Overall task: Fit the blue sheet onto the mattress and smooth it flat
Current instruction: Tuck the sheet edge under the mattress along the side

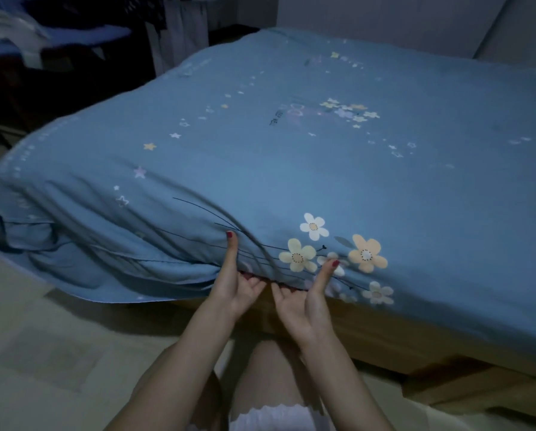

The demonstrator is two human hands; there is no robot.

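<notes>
We see the blue sheet (291,150), printed with stars and flowers, spread over the mattress (154,244) and covering its top from the near edge out toward twelve o'clock. At the near side, our left hand (235,284) and right hand (304,303) sit close together, almost touching, at the sheet's lower hem. Both palms face up; each thumb stands upright against the side of the sheet while the fingers curl under the hem, so each grip pinches the sheet's edge. The left thumb presses where several folds fan out toward nine o'clock; the right thumb lies among the printed flowers at about one o'clock from the hands. At nine o'clock the corner of the sheet hangs loose and wrinkled over the mattress corner, a flap drooping toward the floor (42,353). Below the hands, the wooden bed frame (400,343) runs off toward four o'clock.
</notes>
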